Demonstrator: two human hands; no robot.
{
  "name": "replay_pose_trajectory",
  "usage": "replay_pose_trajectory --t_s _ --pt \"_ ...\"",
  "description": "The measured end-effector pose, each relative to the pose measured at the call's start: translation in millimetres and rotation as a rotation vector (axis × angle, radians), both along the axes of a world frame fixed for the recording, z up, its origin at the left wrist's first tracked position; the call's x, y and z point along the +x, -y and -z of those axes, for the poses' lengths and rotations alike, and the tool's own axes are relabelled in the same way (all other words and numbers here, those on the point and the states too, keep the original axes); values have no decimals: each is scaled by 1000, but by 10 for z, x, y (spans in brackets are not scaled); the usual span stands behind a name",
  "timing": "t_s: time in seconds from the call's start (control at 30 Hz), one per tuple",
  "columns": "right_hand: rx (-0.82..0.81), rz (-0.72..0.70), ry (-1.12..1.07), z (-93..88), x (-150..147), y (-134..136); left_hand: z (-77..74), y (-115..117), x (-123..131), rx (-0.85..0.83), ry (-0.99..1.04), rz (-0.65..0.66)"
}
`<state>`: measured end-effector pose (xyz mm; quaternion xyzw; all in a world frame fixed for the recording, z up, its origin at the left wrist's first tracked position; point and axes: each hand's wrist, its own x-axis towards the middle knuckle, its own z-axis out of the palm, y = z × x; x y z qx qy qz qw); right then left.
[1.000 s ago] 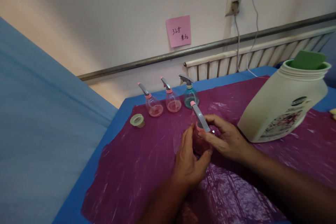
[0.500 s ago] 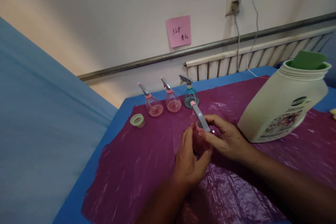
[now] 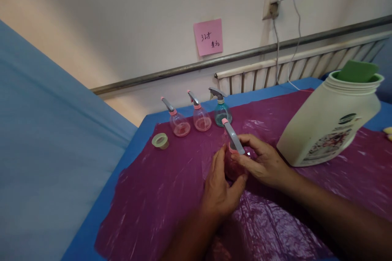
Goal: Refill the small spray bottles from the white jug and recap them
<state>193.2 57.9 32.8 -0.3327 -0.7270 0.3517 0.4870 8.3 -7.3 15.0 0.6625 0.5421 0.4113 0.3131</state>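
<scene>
A small pink spray bottle (image 3: pixel 232 163) with a grey trigger head stands on the purple plastic sheet (image 3: pixel 159 195) at the middle. My left hand (image 3: pixel 220 187) wraps round the bottle's round body from the left. My right hand (image 3: pixel 265 163) pinches the pink collar under the spray head from the right. Both hands are closed on this bottle.
Two pink spray bottles (image 3: pixel 179 122) (image 3: pixel 200 117) and a teal one (image 3: pixel 222 112) stand in a row at the back. A green cap (image 3: pixel 160 140) lies to their left. A large white jug (image 3: pixel 332 124) with a green rim leans at the right. Blue cloth covers the table.
</scene>
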Motion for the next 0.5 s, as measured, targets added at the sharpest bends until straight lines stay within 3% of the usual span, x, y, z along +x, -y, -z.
replay_pose_trajectory --t_s 0.5 --pt "1 2 -17 4 -7 1 -8 -3 -1 8 5 13"
